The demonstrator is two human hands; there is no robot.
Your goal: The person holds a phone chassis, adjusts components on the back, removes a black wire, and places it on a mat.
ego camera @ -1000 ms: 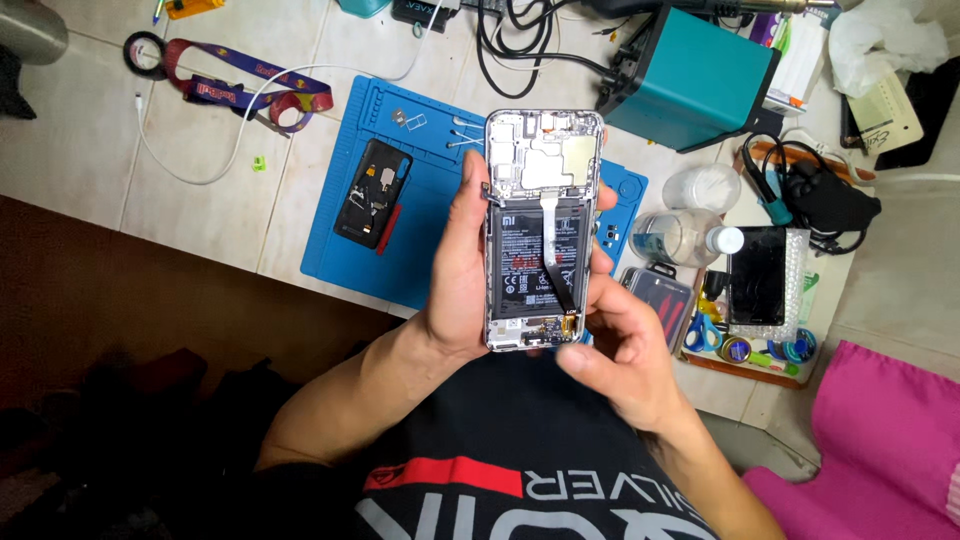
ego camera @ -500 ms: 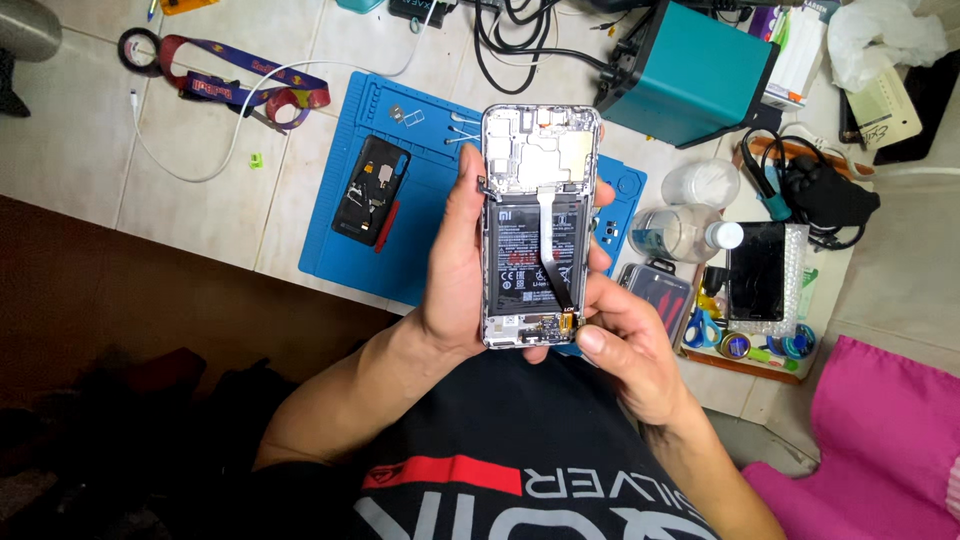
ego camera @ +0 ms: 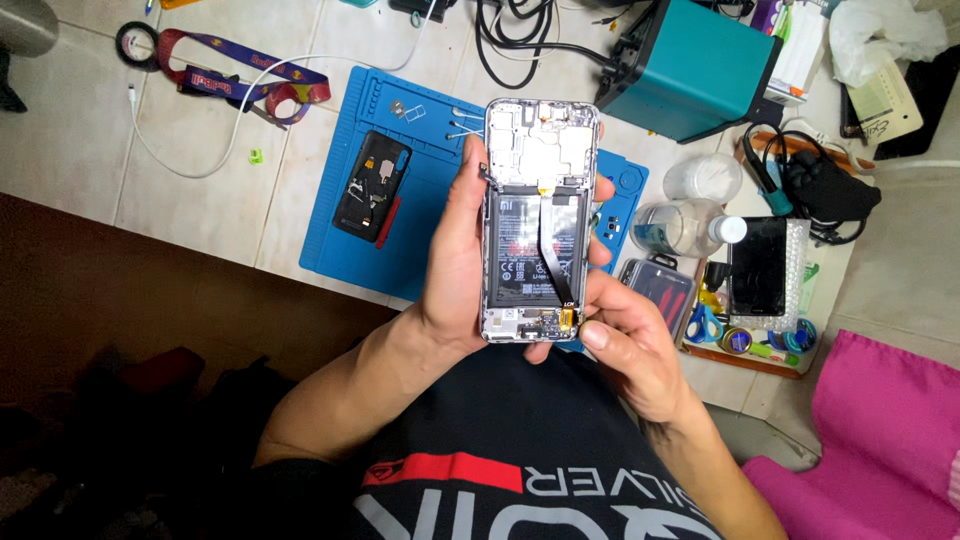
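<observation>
An opened smartphone (ego camera: 538, 222), back cover off, is held upright above the right half of the blue work mat (ego camera: 345, 225), its battery, black flex cable and circuit boards facing the camera. The left hand (ego camera: 455, 265) grips the phone along its left edge, thumb running up that side and fingertips wrapped round to the right edge, just visible there. The right hand (ego camera: 625, 345) supports the lower right corner of the phone, fingers curled against it, with the thumb lying beside the small board at the bottom. On the mat, left of the phone, lies a black back cover (ego camera: 371, 186) with a red tool touching its right side; small screws and metal parts sit on the mat near the phone's upper left corner. Beyond the mat's upper right corner stands a teal box-shaped unit (ego camera: 690, 65) with black cables beside it. Right of the mat, clear plastic jars (ego camera: 690, 205), a second dark phone (ego camera: 757, 265) on a tray and an open bit case (ego camera: 660, 292) are grouped close together. A purple lanyard (ego camera: 240, 82) lies well left of the mat's upper edge.
</observation>
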